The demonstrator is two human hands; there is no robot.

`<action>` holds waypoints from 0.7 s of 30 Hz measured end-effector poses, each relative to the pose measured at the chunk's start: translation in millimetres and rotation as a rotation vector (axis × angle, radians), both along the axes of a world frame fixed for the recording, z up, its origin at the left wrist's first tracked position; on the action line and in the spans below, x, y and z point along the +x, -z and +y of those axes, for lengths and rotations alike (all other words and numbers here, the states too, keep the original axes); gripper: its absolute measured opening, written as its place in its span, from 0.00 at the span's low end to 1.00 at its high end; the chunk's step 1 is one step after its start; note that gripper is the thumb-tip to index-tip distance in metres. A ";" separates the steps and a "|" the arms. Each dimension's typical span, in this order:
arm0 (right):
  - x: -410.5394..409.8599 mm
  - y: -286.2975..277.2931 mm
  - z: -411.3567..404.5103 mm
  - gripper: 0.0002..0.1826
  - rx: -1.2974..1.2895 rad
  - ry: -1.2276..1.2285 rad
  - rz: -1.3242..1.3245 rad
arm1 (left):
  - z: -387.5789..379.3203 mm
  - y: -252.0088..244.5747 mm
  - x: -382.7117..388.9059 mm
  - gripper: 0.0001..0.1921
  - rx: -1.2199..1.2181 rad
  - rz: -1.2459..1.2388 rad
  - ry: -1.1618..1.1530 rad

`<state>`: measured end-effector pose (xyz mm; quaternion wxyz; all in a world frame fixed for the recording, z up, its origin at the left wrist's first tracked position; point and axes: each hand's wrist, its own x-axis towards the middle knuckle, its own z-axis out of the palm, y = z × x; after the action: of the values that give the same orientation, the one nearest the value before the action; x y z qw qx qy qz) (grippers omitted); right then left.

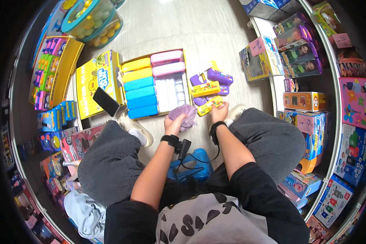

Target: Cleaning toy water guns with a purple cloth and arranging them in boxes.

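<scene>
My left hand (173,124) grips a crumpled purple cloth (184,116) just in front of the open cardboard box (187,76). To its right, my right hand (220,113) has its fingers on the near end of a yellow toy water gun (208,105) with printed figures. A second yellow water gun (206,89) and purple ones (220,76) lie piled on the floor beyond it. Inside the box sit yellow pieces (136,65), blue pieces (140,98) and pink pieces (168,69) in rows. White packing (170,94) shows in the box's right front part.
The yellow box lid (90,82) leans left of the open box, with a black phone (106,101) by it. A blue plastic stool (198,164) is under me. Shelves of boxed toys (305,100) line both sides. Tubs of balls (93,21) stand at far left.
</scene>
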<state>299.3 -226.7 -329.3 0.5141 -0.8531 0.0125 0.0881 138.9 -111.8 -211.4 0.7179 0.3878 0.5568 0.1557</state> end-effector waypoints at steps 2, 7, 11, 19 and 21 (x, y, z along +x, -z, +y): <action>49.5 3.1 32.7 0.31 0.065 0.056 -0.092 | -11.2 22.4 23.6 0.22 -0.101 0.021 0.028; 123.5 30.3 63.6 0.33 0.134 0.181 0.273 | -10.8 73.4 62.6 0.23 -0.056 -0.028 0.119; 71.1 7.8 93.2 0.15 0.299 0.235 0.616 | 27.0 99.5 19.2 0.34 0.188 0.236 0.182; 65.2 -114.8 70.5 0.24 0.262 0.211 0.102 | 2.5 -45.6 25.6 0.29 0.632 0.374 0.598; 64.0 -180.0 84.3 0.23 0.530 0.238 -0.005 | -1.2 -90.2 14.4 0.32 0.650 0.354 0.683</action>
<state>363.3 -142.4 -149.3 0.7259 -0.6817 0.0880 0.0252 153.2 -112.9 -121.3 0.4646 0.7717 0.4342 0.0089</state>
